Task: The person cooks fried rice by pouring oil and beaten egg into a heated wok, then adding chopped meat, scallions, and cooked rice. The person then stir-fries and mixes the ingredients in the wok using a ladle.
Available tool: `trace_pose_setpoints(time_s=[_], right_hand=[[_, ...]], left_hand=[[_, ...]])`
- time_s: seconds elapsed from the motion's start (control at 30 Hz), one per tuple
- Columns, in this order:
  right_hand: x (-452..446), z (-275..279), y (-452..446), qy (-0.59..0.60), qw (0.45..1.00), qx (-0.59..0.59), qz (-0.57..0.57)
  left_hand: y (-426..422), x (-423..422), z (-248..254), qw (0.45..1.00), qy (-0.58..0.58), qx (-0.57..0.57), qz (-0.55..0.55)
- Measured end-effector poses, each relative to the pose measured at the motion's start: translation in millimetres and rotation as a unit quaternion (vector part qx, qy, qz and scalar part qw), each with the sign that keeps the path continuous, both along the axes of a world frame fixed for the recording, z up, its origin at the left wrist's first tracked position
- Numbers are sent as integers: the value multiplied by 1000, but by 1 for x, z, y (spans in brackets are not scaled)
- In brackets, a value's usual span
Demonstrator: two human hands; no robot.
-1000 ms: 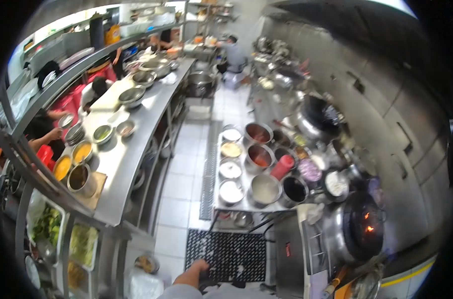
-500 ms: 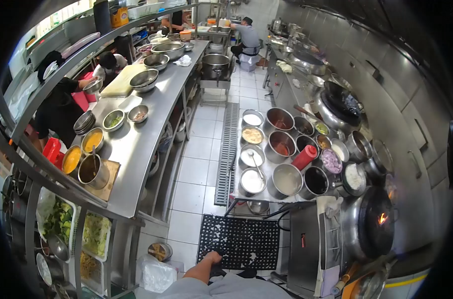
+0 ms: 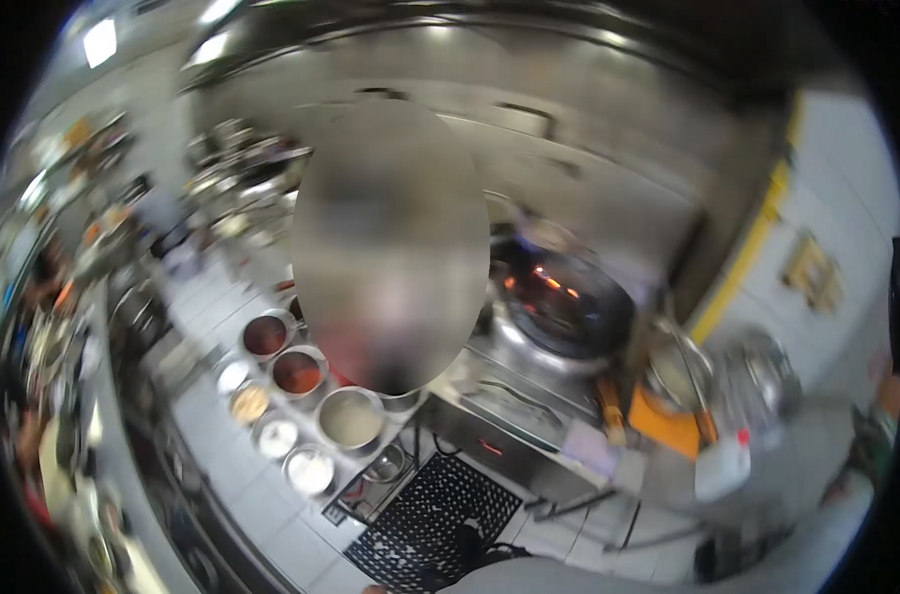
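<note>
Only a sliver of skin, apparently my left hand (image 3: 374, 589), shows at the bottom edge; its fingers are hidden. It is nearest the black perforated floor mat (image 3: 415, 530). I cannot make out my right hand; my grey clothing (image 3: 668, 579) fills the bottom right. On the stove a dark wok (image 3: 579, 317) has orange flames showing at it. Left of the stove stand a pot of pale liquid (image 3: 351, 420), a pot of red sauce (image 3: 298, 374) and a pot of white contents (image 3: 309, 471).
A large blurred oval covers the middle of the view. Right of the wok are an orange board (image 3: 661, 426), a metal pot (image 3: 680, 371) and a white jug with a red cap (image 3: 722, 467). A co-worker in grey (image 3: 163, 213) is far off at left.
My view has swung right towards the stove and wall, blurring the picture. The left forearm and closed hand, plain before, have dropped almost out of view at the bottom.
</note>
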State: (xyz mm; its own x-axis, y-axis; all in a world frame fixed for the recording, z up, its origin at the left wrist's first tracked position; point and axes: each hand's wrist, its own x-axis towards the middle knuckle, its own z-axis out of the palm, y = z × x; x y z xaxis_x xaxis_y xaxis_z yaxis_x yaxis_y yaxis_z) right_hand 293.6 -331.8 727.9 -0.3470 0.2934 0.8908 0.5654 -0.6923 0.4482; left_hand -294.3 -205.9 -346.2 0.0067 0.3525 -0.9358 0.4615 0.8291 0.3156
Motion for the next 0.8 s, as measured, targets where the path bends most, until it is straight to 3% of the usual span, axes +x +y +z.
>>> trace_pose_setpoints(time_s=[0.07, 0.13, 0.17, 0.2, 0.27, 0.3, 0.33, 0.37, 0.4, 0.43, 0.47, 0.5, 0.53, 0.6, 0.63, 0.67, 0.77, 0.8], right_hand=[[30, 1, -19, 8, 1000, 9, -26], [82, -55, -21, 79, 991, -61, 89], [109, -96, -15, 254, 953, -86, 143], [126, -151, 1, 367, 921, -68, 116], [171, -272, 20, 393, 906, -141, -78], [177, -319, 32, 537, 810, -182, -147], [231, -398, 17, 500, 827, -219, -134], [268, -463, 3, 527, 795, -256, -158], [285, -518, -9, 627, 732, -208, -166], [310, -557, -23, 682, 635, -270, -244], [332, -612, -47, 674, 686, -195, -193], [279, -599, -39, 671, 713, -153, -134], [337, -661, -72, 651, 726, -148, -166], [219, -574, -15, 750, 657, -73, -27], [218, -582, -5, 755, 651, -78, -4], [223, -599, 3, 756, 648, -96, 19], [192, -605, 55, 777, 611, -112, 96], [178, -599, 75, 790, 589, -113, 128]], left_hand=[[16, -4, 3, 999, -26, -15, 28], [33, -16, -5, 973, -219, -73, 15], [36, -18, -4, 943, -187, 152, -229], [33, -19, -7, 811, -143, 359, -440], [44, 2, 4, 885, -81, 198, -412], [47, 10, 12, 962, -67, 115, -238], [43, 17, 19, 997, -53, 27, -41], [41, 19, 27, 995, -48, 71, -51], [42, 11, 36, 991, -37, 114, -62], [48, 0, 45, 990, -32, 127, -49], [51, -5, 52, 989, -26, 138, -39], [48, -7, 59, 985, 16, 167, -35], [49, -5, 96, 979, 66, 188, -29], [50, -39, 103, 940, 142, 262, -165], [48, -35, 140, 911, 175, 326, -181], [56, -29, 181, 929, 192, 240, -204], [54, -44, 187, 920, 217, 297, -136], [59, -35, 231, 923, 200, 320, -68]])
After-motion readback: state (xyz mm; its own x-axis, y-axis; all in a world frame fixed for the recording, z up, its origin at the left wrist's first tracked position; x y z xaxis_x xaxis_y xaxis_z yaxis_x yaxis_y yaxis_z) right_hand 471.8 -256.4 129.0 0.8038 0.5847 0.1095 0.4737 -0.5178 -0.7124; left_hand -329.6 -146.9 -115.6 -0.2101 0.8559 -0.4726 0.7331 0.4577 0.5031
